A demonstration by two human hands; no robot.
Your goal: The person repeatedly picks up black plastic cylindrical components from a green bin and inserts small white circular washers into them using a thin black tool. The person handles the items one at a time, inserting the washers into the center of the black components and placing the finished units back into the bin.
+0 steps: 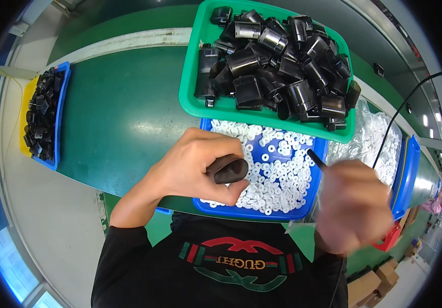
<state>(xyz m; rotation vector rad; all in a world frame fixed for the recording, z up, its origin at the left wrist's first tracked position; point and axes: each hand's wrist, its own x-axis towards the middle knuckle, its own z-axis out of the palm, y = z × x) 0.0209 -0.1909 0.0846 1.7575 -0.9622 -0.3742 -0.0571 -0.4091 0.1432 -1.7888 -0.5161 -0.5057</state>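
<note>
My left hand (195,167) grips a black plastic tube-shaped part (228,170) over the near left of a blue tray (316,200) filled with small white rings (277,172). My right hand (354,203), blurred by motion, holds a thin dark pointed tool (317,159) whose tip hovers over the tray's right edge. Behind the blue tray stands a green tray (192,97) piled with several black plastic housings (277,64).
A green conveyor belt (123,118) runs under the trays. At the far left sits a blue and yellow tray (62,123) of black parts. A clear bag of white pieces (372,138) lies in another blue tray (408,177) at right. A black cable (400,110) crosses there.
</note>
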